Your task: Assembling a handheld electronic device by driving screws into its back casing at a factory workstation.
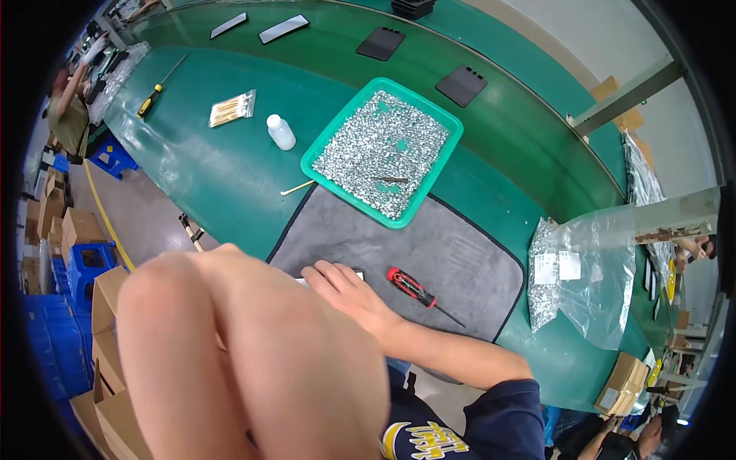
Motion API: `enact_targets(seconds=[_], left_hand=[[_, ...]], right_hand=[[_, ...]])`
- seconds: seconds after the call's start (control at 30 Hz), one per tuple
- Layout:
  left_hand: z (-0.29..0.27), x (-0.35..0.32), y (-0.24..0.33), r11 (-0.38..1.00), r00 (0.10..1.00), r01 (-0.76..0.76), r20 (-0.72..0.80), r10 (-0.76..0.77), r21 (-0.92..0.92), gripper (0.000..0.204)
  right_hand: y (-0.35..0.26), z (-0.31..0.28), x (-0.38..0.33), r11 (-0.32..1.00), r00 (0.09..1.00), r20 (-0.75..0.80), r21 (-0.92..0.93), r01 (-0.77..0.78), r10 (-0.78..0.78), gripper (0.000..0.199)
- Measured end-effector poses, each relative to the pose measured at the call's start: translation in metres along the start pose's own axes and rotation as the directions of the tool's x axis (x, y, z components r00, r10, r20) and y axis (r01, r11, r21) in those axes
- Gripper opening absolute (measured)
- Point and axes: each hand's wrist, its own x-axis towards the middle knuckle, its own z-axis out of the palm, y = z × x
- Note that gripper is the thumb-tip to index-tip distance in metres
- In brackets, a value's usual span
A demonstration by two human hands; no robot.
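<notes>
A large, blurred bare limb fills the lower left; it appears to be my left hand (253,337), bent and very close to the camera. Whether it holds anything is hidden. My right hand (349,295) lies on the grey cloth mat (475,264), fingers stretched over a flat, pale object with a dark edge (360,274), mostly covered. To the right of that hand rests a red and black screwdriver (412,287), its shaft toward the lower right. Beyond the mat, overlapping its far edge, a green tray (313,159) contains many small shiny metal parts and a thin dark strip.
On the green table stand a white bottle (281,132), a bag of cotton swabs (232,109), a loose swab (297,188) and a yellow screwdriver (151,100). A clear bag of metal parts (543,295) lies right. Flat dark panels (461,84) line the far belt. A co-worker (70,115) is far left.
</notes>
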Motion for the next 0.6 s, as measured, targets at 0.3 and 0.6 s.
enact_targets(seconds=[0.3, 0.6], left_hand=[[-0.026, -0.098, 0.018, 0.861, 0.659, 0.244, -0.727, 0.191, 0.447, 0.011], [0.011, -0.187, -0.025, 0.698, 0.245, 0.715, -0.92, -0.306, -0.042, 0.029]], right_hand=[[0.001, 0.003, 0.001, 0.977, 0.968, -0.237, 0.21, -0.029, 0.079, 0.066], [0.002, 0.002, -0.011, 0.914, 0.904, -0.418, 0.327, 0.241, -0.089, 0.05]])
